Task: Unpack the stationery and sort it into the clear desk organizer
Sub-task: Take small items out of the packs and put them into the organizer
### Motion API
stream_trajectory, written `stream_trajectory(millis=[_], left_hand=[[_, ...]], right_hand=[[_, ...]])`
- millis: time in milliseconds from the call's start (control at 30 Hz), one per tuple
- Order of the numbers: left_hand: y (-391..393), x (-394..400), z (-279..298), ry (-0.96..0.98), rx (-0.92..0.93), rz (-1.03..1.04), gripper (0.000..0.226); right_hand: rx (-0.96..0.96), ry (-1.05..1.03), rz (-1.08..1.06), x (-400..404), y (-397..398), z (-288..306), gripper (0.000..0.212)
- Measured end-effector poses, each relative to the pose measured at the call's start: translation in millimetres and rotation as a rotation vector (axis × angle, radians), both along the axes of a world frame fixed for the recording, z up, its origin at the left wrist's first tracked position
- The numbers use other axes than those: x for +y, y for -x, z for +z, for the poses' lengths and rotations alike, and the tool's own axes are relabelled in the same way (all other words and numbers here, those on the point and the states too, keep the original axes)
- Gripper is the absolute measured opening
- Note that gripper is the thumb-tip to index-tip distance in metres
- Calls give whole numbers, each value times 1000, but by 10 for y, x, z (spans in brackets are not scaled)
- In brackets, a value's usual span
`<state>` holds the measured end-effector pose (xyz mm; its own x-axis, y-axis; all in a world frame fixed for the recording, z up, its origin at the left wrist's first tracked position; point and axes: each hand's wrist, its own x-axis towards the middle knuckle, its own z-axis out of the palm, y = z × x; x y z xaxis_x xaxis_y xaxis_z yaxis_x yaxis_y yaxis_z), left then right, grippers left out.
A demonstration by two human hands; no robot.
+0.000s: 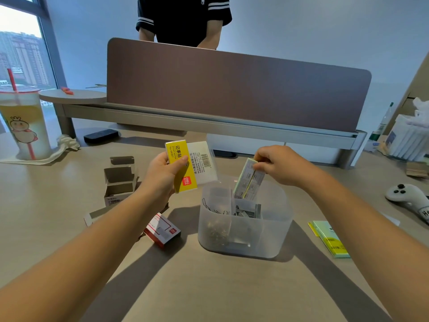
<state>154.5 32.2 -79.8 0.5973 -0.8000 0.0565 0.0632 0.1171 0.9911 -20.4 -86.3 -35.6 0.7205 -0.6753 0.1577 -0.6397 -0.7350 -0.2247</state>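
A clear desk organizer (276, 238) stands in the middle of the desk; paper clips and staples lie in its compartments. My right hand (278, 165) pinches a stack of sticky-note pads (248, 180) by the top edge, its lower end dipping into the organizer's rear compartment. My left hand (162, 175) holds up a yellow-and-clear sticky-note wrapper (192, 163) to the left of the organizer. A red-and-white staple box (162, 230) lies left of the organizer. Green and yellow sticky-note packs (329, 238) lie to its right.
Opened empty cardboard boxes (119, 180) sit at the left. A drink cup with a red straw (23, 126) stands far left, a black eraser (101, 135) behind. A white controller (408, 198) lies far right. A brown divider panel (232, 84) rises behind the desk, a person behind it.
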Motion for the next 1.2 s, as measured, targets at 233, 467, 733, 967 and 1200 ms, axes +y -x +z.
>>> stream_trajectory(millis=[233,467,733,967,1200], left_hand=[[4,-19,-23,-4,-8,-11,15],[-19,-24,-73,-25,-10,-12,15],[1,157,-54,-51,9,-1,25],[20,681,-251,-89,-45,55,35],[103,1084,-640,-233,-348,159,42]], right_hand=[[53,-201,62,14,-108,-156,19],[-126,-155,20,-13,-120,-340,15],[-302,26,40,181,21,-391,27],[-403,13,221,968,342,-583,34],[-174,12,268,1446,475,-1158,44]])
